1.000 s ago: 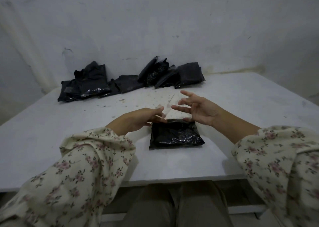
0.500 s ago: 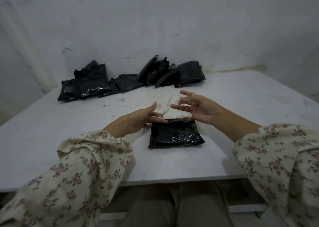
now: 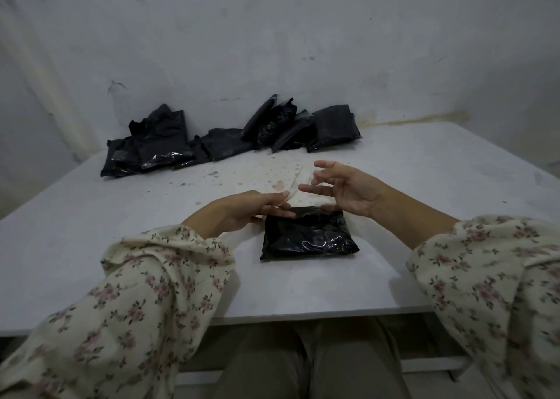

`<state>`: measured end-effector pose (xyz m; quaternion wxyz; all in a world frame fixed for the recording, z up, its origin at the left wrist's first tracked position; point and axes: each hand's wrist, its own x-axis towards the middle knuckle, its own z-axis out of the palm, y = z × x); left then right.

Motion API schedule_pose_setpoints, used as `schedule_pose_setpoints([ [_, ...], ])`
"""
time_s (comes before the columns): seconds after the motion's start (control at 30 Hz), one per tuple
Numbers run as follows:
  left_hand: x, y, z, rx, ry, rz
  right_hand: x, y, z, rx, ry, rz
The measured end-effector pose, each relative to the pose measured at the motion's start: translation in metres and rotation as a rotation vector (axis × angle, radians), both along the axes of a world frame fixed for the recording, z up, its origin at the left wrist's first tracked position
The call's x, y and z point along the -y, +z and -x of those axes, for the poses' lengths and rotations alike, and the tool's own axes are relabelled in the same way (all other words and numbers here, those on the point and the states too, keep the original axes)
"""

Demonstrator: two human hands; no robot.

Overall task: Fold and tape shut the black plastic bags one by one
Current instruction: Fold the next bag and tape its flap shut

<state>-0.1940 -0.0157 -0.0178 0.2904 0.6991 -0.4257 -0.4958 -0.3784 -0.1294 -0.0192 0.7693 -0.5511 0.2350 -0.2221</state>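
at centre front of the pale grey counter (image 3: 91,232), a folded glossy black plastic bag (image 3: 307,235) lies flat. left hand (image 3: 239,212): fingers on the bag's far-left corner, grip pinching a thin clear tape strip (image 3: 294,182) w/ thumb. right hand (image 3: 351,192) hovers over the bag's far edge, grip released, fingers spread. more crumpled black plastic bags (image 3: 230,139) piled at back, against the wall.
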Motion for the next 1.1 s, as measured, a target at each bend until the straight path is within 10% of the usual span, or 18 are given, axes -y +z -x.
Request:
schedule_pose_setpoints([
  [1.1, -0.028, -0.032, 0.003, -0.011, 0.114, 0.392, 0.012, 0.0, 0.022, -0.423, 0.081, 0.182],
])
